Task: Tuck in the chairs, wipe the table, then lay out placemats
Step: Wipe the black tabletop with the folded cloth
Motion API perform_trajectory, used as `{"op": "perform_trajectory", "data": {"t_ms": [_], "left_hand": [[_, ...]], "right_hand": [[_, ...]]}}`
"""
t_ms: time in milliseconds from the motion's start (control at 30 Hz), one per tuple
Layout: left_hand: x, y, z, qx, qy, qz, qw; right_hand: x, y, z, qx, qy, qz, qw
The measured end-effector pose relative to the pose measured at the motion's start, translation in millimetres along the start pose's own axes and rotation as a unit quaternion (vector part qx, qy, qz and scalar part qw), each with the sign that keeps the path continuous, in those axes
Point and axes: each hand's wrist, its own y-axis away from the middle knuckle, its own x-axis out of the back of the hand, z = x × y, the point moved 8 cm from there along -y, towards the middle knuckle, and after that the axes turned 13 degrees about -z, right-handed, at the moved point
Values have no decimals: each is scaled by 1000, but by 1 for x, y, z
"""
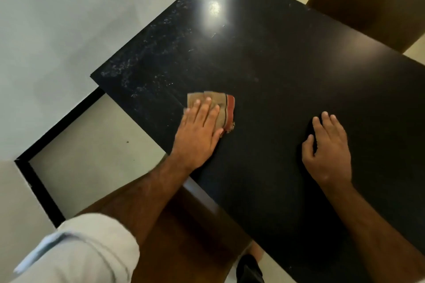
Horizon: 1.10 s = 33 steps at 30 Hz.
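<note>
A glossy black table (287, 71) fills the middle of the head view. My left hand (199, 132) lies flat on a folded tan cloth (226, 108) with red and dark stripes, pressing it onto the table near its left edge. My right hand (327, 149) rests on the bare tabletop to the right, fingers slightly spread, holding nothing. Whitish smears (147, 53) mark the table's far-left part. A brown chair (184, 232) sits under the table's near edge, below my left forearm.
Another brown chair (372, 0) stands at the table's far right side. A pale wall (69, 18) runs close along the left, with a black skirting strip (57, 128) at the floor. Light tiled floor (92, 156) shows between wall and table.
</note>
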Motion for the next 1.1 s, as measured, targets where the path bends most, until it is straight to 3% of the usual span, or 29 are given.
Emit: {"op": "perform_trajectory", "data": {"t_ms": [100, 200, 433, 800, 1100], "left_hand": [[-35, 62, 8, -73, -19, -46, 996], [-55, 96, -24, -112, -57, -43, 991], [21, -4, -114, -53, -37, -20, 998], [-27, 90, -113, -109, -27, -38, 993], [19, 14, -156, -72, -17, 4, 997]], "right_hand": [[0, 1, -5, -30, 29, -5, 999], [2, 9, -20, -89, 79, -30, 992], [-26, 83, -124, -142, 64, -96, 983], [-67, 80, -248, -66, 15, -155, 986], [-94, 70, -257, -109, 19, -68, 992]]}}
